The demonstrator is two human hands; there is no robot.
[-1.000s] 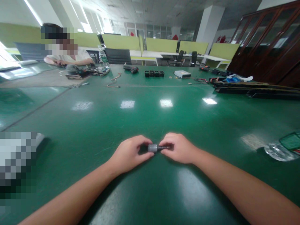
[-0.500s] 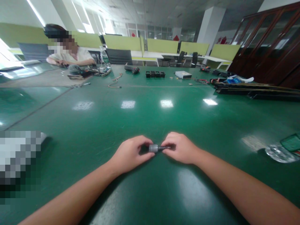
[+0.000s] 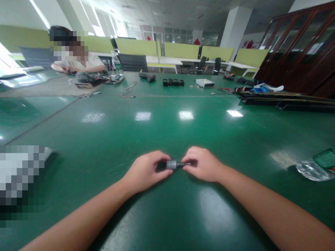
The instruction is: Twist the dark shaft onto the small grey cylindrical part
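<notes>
A small part with a grey cylindrical body (image 3: pixel 171 165) and a thin dark shaft (image 3: pixel 180 165) lies crosswise between my two hands, just above or on the green tabletop. My left hand (image 3: pixel 146 171) grips the grey body between thumb and fingers. From the other side, my right hand (image 3: pixel 201 164) pinches the dark shaft with thumb and fingertips. The shaft's far end runs in among the right fingers and is partly hidden. I cannot make out the exact kind of part.
The green table (image 3: pixel 167 129) spreads ahead. Right of my hands sits a clear plastic item (image 3: pixel 311 171). At the back are a black slotted block (image 3: pixel 173 83), a white box (image 3: pixel 204 83) and a power tool (image 3: pixel 147 77). Long black strips (image 3: pixel 290 101) lie right. A person (image 3: pixel 75 62) sits far left.
My right hand has shifted very slightly to the right along the shaft. The left hand and the grey body stay in place.
</notes>
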